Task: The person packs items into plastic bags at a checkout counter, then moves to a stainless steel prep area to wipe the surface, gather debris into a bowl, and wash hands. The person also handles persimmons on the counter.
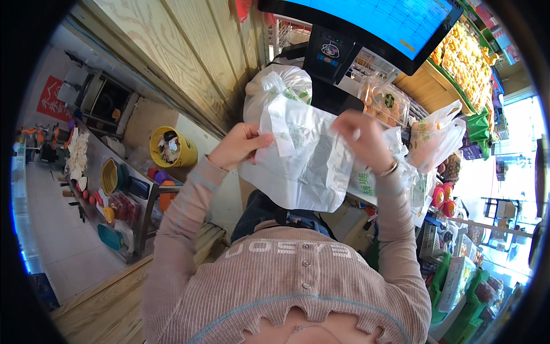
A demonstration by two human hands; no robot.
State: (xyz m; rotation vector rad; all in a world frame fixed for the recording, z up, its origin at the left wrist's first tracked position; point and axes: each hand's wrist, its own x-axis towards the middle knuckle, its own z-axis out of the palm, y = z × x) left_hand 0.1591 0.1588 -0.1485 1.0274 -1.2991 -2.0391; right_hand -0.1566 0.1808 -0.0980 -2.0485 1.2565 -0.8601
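A thin white plastic carrier bag (309,176) with green print hangs in front of my waist. The thumb and fingers of my left hand (242,144) pinch its left edge, beside a long folded strip of the bag. My right hand (361,137) is at the bag's upper right, blurred by motion. Whether its fingers grip the film does not show. Just behind the carrier bag stands a filled, knotted white plastic bag (258,92), partly hidden by it.
A touchscreen till (382,26) stands ahead. To its right are a clear clamshell box of round produce (382,103), a filled carrier bag (434,133) and piled yellow fruit (464,64). At left are wood panelling (189,47), a yellow waste bin (189,150) and a cluttered metal worktable (148,195).
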